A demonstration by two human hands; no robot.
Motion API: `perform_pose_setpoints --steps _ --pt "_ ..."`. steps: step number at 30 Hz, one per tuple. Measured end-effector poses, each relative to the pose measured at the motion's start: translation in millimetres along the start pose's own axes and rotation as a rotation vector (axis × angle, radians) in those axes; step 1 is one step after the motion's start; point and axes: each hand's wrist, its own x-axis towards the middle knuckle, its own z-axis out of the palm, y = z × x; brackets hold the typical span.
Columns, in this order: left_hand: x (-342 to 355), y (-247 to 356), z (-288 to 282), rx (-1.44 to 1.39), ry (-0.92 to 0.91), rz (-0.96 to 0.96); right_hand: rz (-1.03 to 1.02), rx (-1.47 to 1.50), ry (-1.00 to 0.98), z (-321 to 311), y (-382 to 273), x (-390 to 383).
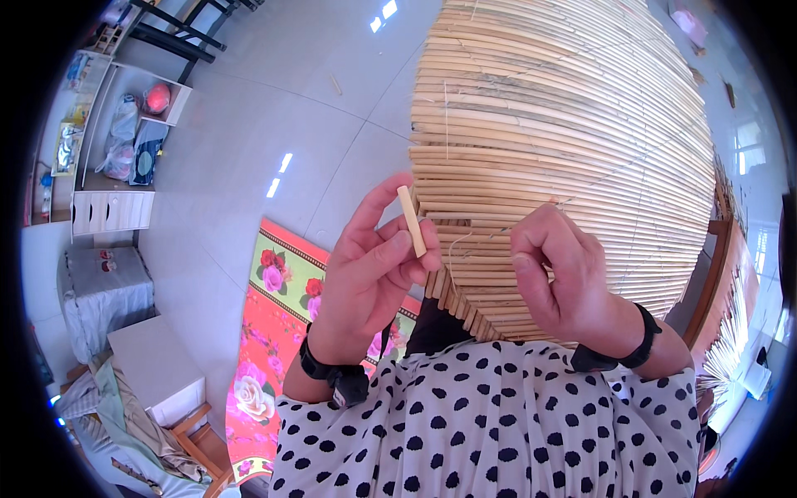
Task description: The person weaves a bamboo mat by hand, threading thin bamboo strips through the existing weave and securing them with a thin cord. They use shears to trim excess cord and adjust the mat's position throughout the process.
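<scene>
My left hand [365, 257] pinches a short pale piece of reed [412, 221] between thumb and fingers, just off the left edge of a large reed mat [540, 108]. The mat is made of many long stalks lying side by side, tied by thin thread. Over its near part hovers my right hand [560, 270], fingers curled and thumb against them; whatever they hold, if anything, is hidden. Between the two hands, a loose loop of white thread [452, 249] lies at the mat's near left edge.
A red floral cloth [266, 332] lies at the left on the grey tiled floor [249, 141]. Shelves [91, 149] with bags and a covered box [108, 290] stand far left. At the right are a wooden frame [716, 274] and a bundle of loose stalks [730, 332].
</scene>
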Motion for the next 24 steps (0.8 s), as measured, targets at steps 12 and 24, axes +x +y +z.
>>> perform_pose_setpoints --steps 12,24 --pt "2.3 -7.1 -5.7 -0.033 -0.009 -0.040 -0.025 -0.040 0.029 0.1 -5.6 9.1" --pt "-7.1 -3.3 9.0 1.375 -0.185 0.465 0.044 -0.010 0.049 0.7 -2.0 9.3"
